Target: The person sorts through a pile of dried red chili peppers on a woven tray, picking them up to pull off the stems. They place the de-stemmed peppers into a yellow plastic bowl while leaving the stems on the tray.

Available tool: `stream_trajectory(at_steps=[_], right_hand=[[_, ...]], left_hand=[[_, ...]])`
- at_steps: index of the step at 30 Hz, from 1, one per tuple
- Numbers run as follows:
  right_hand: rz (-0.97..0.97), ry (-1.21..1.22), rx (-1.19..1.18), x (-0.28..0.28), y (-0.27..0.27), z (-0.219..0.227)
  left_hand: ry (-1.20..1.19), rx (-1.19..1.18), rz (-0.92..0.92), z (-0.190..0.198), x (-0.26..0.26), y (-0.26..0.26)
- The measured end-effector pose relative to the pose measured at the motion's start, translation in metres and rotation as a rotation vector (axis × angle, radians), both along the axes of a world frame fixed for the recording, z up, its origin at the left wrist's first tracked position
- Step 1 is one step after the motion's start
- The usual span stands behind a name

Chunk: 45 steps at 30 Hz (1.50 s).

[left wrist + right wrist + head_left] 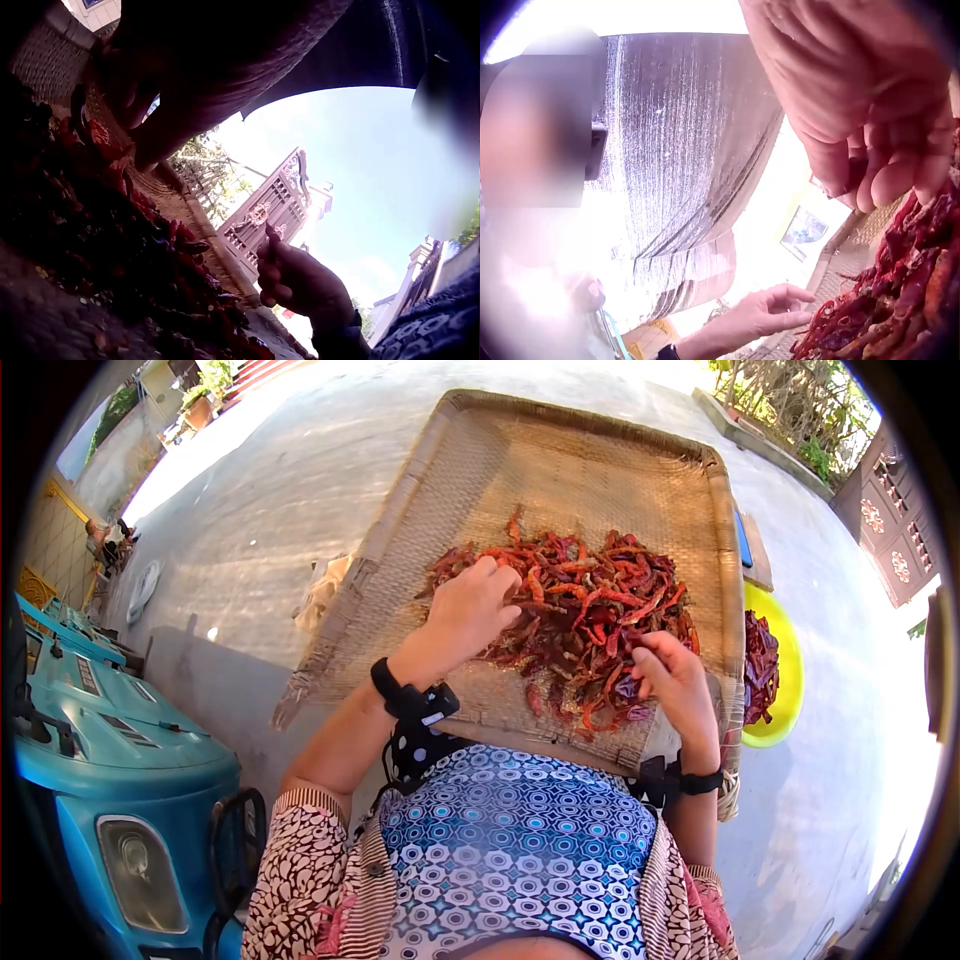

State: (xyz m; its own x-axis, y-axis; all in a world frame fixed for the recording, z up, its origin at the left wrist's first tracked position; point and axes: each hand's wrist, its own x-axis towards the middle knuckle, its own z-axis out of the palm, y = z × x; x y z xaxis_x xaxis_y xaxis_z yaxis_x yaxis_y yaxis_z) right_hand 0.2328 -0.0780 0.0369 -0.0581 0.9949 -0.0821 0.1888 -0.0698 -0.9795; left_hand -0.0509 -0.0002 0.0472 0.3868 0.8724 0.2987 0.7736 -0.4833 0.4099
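Dried red chilies (pixel 600 595) lie heaped on a large woven tray (pixel 590 470). The left hand (pixel 465 610) rests over the heap's left side, fingers loosely bent; in the right wrist view this left hand (pixel 754 319) reaches its fingertips to the chilies (pixel 900 292), gripping nothing visible. At the heap's right front, the right hand (pixel 682 685) pinches a small chili, which the left wrist view shows as a dark red tip (pixel 272 232) above the right hand (pixel 304 281). The right wrist view shows the right hand (pixel 855 97) close up, fingers curled towards the thumb.
A yellow basin (pixel 790 705) with dark red chilies (pixel 760 665) stands right of the tray, near a blue object (pixel 743 540). A teal vehicle (pixel 130 760) is at the lower left. Someone sits (pixel 100 545) at the far left. A carved gate (pixel 890 520) stands at the right.
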Motion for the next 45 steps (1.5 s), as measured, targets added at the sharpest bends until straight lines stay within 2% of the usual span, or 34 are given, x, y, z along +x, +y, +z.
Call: stream_trajectory(at_steps=[1, 2, 3, 5, 8, 12, 15, 18, 20, 21, 24, 29, 31, 35, 38, 41, 43, 45], right_hand=[[-0.077, 0.054, 0.071, 0.011, 0.002, 0.005], [-0.249, 0.118, 0.076, 0.02, -0.002, 0.014], [-0.323, 0.254, 0.145, 0.043, 0.001, 0.001], [-0.48, 0.795, 0.292, 0.064, 0.0, -0.001], [-0.717, 0.968, 0.24, 0.081, -0.001, 0.001], [-0.52, 0.732, 0.179, 0.076, -0.007, -0.011], [-0.282, 0.493, 0.155, 0.037, -0.004, -0.002], [-0.012, 0.215, 0.078, -0.005, 0.0, 0.014], [0.125, 0.097, 0.075, -0.025, 0.002, 0.011], [0.125, 0.074, 0.121, -0.035, 0.006, 0.004], [0.139, -0.059, 0.147, -0.048, 0.008, 0.003], [0.166, -0.146, 0.157, -0.061, 0.014, -0.004], [0.217, -0.086, 0.045, -0.061, 0.013, 0.001], [0.337, -0.021, -0.042, -0.05, 0.005, 0.011], [0.219, 0.003, -0.092, -0.033, -0.003, 0.014], [-0.025, 0.195, -0.054, 0.006, -0.004, 0.01], [-0.252, 0.362, 0.07, 0.035, -0.006, 0.011], [-0.436, 0.652, 0.177, 0.064, -0.008, 0.01]], left_hand=[[0.037, 0.061, -0.001, -0.005, -0.002, 0.006], [0.074, 0.123, -0.004, -0.013, -0.005, 0.013], [0.111, 0.187, -0.008, -0.02, -0.007, 0.019], [0.144, 0.216, 0.014, -0.029, -0.009, 0.029], [0.062, 0.192, 0.056, -0.017, -0.009, 0.024], [-0.156, 0.128, 0.102, 0.009, -0.004, 0.008], [-0.25, 0.052, 0.104, 0.022, 0.003, -0.004], [-0.248, 0.022, 0.106, 0.017, 0.003, -0.001], [-0.332, -0.125, 0.11, 0.008, -0.001, 0.003], [-0.373, -0.199, 0.109, 0.008, -0.001, 0.004], [-0.71, -0.43, -0.021, 0.006, 0.002, -0.003], [-0.674, -0.761, -0.167, 0.016, 0.009, -0.018], [-0.677, -0.895, -0.223, 0.014, 0.009, -0.016], [-0.821, -1.138, -0.318, 0.009, 0.01, -0.012], [-0.741, -1.064, -0.228, 0.016, 0.023, -0.017], [-0.406, -0.649, -0.246, -0.003, 0.028, -0.004], [-0.332, -0.646, -0.27, -0.007, 0.032, -0.002], [-0.298, -0.724, -0.334, -0.006, 0.041, -0.005]])
